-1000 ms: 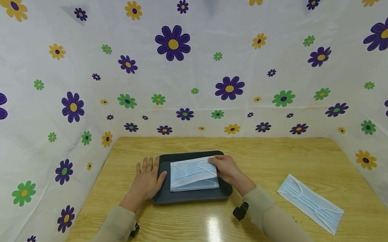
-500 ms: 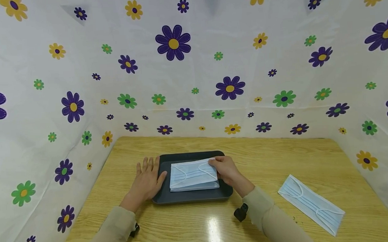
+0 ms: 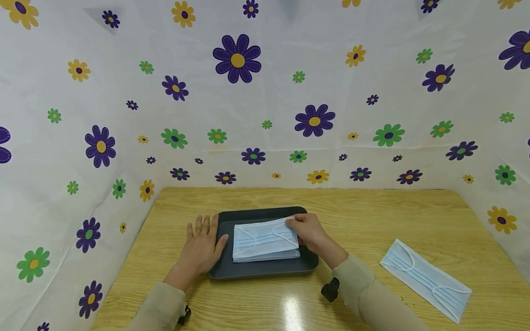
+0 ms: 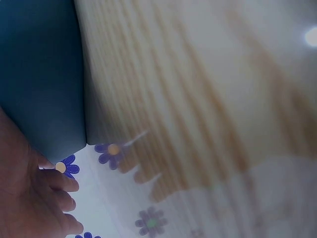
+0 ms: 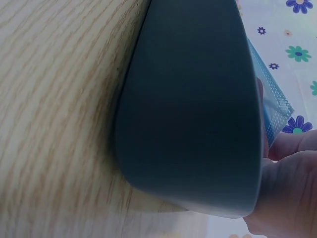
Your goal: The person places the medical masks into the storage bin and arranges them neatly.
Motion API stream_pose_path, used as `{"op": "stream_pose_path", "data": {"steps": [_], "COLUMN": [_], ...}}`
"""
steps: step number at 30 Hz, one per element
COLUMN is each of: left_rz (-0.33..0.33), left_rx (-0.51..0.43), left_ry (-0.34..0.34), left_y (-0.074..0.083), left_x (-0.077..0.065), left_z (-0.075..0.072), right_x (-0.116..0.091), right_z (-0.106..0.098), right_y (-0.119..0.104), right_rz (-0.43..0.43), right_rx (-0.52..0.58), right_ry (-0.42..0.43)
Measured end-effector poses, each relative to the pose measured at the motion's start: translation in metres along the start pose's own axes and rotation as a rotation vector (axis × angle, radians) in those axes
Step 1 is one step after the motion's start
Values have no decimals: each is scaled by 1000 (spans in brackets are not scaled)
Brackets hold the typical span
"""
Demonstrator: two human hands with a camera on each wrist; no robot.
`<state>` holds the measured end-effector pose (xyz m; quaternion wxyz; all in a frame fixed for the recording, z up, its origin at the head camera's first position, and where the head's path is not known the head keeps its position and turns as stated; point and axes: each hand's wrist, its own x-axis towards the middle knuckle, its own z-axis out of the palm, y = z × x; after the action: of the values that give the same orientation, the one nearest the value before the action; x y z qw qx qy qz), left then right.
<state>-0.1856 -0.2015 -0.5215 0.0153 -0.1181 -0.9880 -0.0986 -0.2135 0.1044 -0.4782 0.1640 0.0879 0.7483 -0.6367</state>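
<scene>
A dark grey tray [image 3: 264, 271] holds a small stack of light blue face masks [image 3: 268, 256]. My right hand [image 3: 311, 232] pinches the upper right corner of the top face mask [image 3: 265, 237], whose right end is lifted off the stack. In the right wrist view that mask's corner [image 5: 277, 106] shows above the wall of the tray [image 5: 193, 109]. At the tray's left side my left hand [image 3: 200, 248] rests with fingers spread and straight, thumb over the rim. The left wrist view shows the left hand [image 4: 34, 193] beside the tray's outer wall [image 4: 42, 74].
Another light blue face mask [image 3: 427, 280] lies flat and slanted on the wooden table [image 3: 359, 216], to the right of the right forearm. White cloth with printed flowers [image 3: 263, 102] walls in the table at the back and both sides.
The right end of the top face mask has sunk slightly toward the stack, with the right hand's pinch kept. The left hand and the tray have stayed in place.
</scene>
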Motion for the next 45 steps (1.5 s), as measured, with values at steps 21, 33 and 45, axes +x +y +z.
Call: {"op": "stream_pose_path", "data": {"steps": [21,33,45], "left_rz": [5,2,-1], "left_rx": [-8,-12,-13], "left_ry": [13,9,3], "left_y": [2,2,1], "left_x": [-1,0,1], "left_z": [-3,-2,-1], "right_x": [-9,-11,-21], "right_z": [-12,-27,-48], "right_y": [-9,-10,-12], "right_rz": [-21,-36,-42], "right_rx": [-184,-171,-108], "right_ry": [22,2,-39]}}
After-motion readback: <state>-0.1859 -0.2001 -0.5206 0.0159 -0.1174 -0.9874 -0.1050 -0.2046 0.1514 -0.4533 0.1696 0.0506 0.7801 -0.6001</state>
